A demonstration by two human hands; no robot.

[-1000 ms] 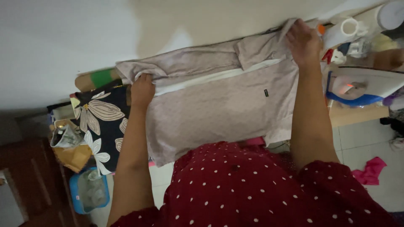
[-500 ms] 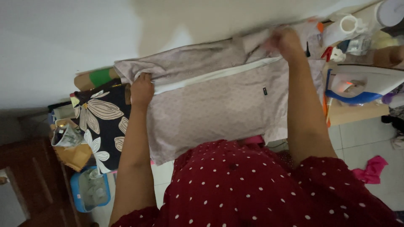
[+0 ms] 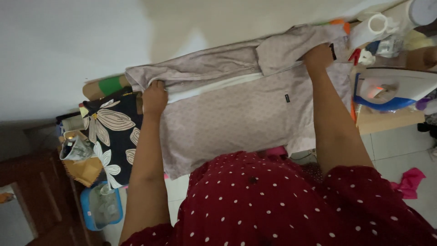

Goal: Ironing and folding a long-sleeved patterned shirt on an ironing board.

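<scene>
Head view: a pale mauve shirt [image 3: 236,114] lies spread across an ironing board, its long axis running from the left end of the board to the right end, with the far side folded over along a white strip. The left hand [image 3: 155,97] pinches the folded edge near the left end of the board, fingers closed on the cloth. The right hand [image 3: 317,57] grips the fold near the right end, partly tucked under a sleeve, so how its fingers lie cannot be told exactly. Both hands sit on the far edge, well apart. An iron [image 3: 396,91] stands just beside the right arm, past the right end. A floral cloth [image 3: 111,132] hangs at the left end
</scene>
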